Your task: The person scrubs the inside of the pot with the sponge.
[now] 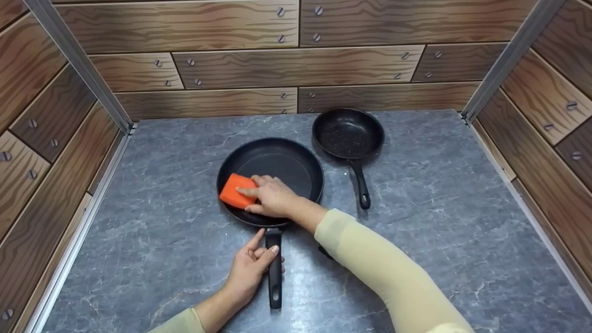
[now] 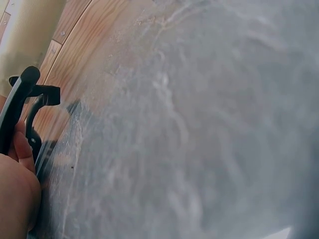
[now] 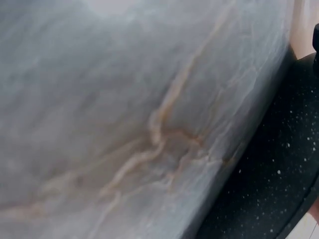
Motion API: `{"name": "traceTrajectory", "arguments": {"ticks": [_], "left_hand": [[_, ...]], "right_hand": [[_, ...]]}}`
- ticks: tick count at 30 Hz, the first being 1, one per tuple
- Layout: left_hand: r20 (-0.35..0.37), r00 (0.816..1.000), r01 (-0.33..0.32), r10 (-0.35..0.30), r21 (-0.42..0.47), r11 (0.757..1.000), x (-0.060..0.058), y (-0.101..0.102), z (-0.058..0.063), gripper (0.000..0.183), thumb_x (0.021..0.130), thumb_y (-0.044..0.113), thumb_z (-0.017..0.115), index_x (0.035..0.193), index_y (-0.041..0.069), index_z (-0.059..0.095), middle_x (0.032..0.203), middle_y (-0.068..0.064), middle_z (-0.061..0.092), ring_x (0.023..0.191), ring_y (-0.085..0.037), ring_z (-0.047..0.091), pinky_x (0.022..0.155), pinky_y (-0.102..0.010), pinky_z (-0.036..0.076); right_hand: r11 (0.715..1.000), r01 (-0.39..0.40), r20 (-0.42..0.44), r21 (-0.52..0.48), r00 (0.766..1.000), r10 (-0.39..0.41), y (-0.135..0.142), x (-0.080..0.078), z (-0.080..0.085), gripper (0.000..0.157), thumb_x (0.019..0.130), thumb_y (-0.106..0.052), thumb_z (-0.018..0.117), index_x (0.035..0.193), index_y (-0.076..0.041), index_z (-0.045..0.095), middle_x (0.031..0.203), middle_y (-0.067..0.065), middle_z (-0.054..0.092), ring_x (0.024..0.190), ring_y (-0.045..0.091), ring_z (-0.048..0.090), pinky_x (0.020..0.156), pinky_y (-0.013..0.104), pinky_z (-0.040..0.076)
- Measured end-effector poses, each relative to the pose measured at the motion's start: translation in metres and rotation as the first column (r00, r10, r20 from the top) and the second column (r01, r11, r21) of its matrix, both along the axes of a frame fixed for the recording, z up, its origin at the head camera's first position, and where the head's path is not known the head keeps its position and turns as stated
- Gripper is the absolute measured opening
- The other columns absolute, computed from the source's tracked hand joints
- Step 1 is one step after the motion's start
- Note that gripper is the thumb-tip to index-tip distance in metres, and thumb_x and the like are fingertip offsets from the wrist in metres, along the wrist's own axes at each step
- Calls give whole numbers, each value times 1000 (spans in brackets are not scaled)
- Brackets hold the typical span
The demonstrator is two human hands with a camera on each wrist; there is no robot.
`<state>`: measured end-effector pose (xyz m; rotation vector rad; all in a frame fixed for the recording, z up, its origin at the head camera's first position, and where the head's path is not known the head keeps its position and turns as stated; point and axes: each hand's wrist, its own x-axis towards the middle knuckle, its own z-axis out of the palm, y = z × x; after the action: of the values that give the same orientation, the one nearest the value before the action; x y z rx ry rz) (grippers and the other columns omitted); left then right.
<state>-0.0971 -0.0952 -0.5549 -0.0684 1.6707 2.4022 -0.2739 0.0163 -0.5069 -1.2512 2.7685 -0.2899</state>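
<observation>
A large black frying pan (image 1: 296, 162) sits mid-table with its handle (image 1: 275, 286) toward me. My left hand (image 1: 249, 268) grips that handle near the pan, thumb on top and fingers beneath. In the left wrist view, the dark handle (image 2: 17, 107) shows at the left edge above part of the hand (image 2: 17, 194). My right hand (image 1: 275, 196) reaches into the pan and holds an orange sponge (image 1: 233, 194) against its left inner side, with fingers spread over it. In the right wrist view, the pan's speckled dark outer wall (image 3: 274, 169) fills the right side.
A smaller black frying pan (image 1: 349, 134) stands at the back right, handle pointing toward me. A small black object (image 1: 324, 252) shows beside the right sleeve (image 1: 384, 259), mostly hidden by it. Wood-patterned walls (image 1: 296, 67) enclose the grey marbled tabletop (image 1: 152, 222) at back and sides.
</observation>
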Motion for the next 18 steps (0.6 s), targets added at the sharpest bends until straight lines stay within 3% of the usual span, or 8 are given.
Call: {"name": "traceTrajectory", "arguments": {"ticks": [9,18], "left_hand": [[-6,1000,-13,13,-2,1000,-1,-2,1,84,103,5,68,165,-10,14,84,-12,75,65,-18,74,68,-31,64],[-6,1000,3,-3,1,1000,0,-2,0,86,103,8,68,166,-9,11,85,-10,75,67,-18,74,70,-32,64]], "right_hand": [[988,90,-83,128,993,-80,-14,-12,0,60,107,-57,56,162,-37,45,159,25,42,138,41,47,115,56,43],[976,185,-53,114,982,-180,-16,-23,-2,61,107,-57,53,164,-36,43,163,24,38,144,41,42,119,59,39]]}}
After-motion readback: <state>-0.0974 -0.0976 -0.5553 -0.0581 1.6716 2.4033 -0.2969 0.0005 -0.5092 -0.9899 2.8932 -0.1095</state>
